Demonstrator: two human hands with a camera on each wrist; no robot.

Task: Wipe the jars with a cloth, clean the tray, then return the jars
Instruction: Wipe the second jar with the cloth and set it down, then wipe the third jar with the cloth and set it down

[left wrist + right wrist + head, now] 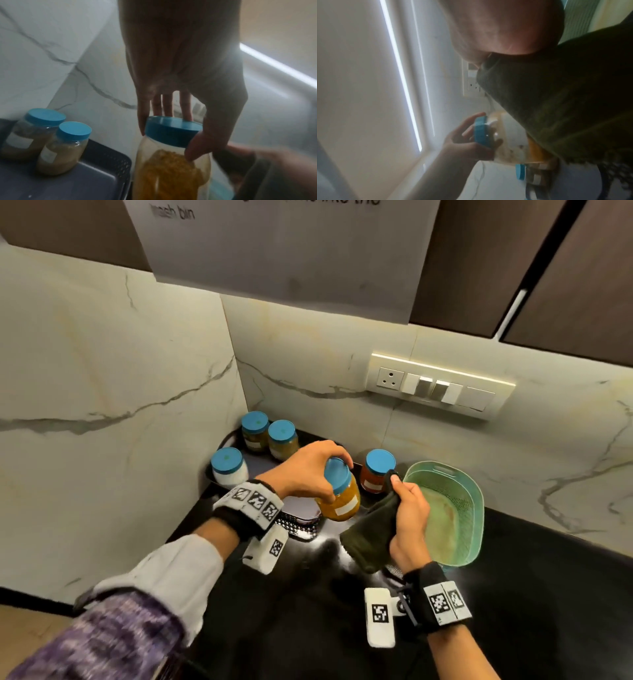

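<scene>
My left hand [308,467] grips the blue lid of a jar of yellow powder [340,496] and holds it tilted above the black counter. In the left wrist view the fingers [171,105] curl over the lid of that jar [171,162]. My right hand [407,515] clutches a dark green cloth [371,532], which hangs just right of the jar; the cloth [565,101] fills the right wrist view beside the jar [508,138]. Three blue-lidded jars stand on the dark tray [301,508]: a white one [228,468] and two brownish ones [255,431] [283,434]. A red jar [376,470] stands on the counter.
A mint green basket [472,508] sits on the counter right of my right hand. Marble walls meet in a corner behind the tray. A switch panel [438,386] is on the back wall. Dark cabinets hang overhead.
</scene>
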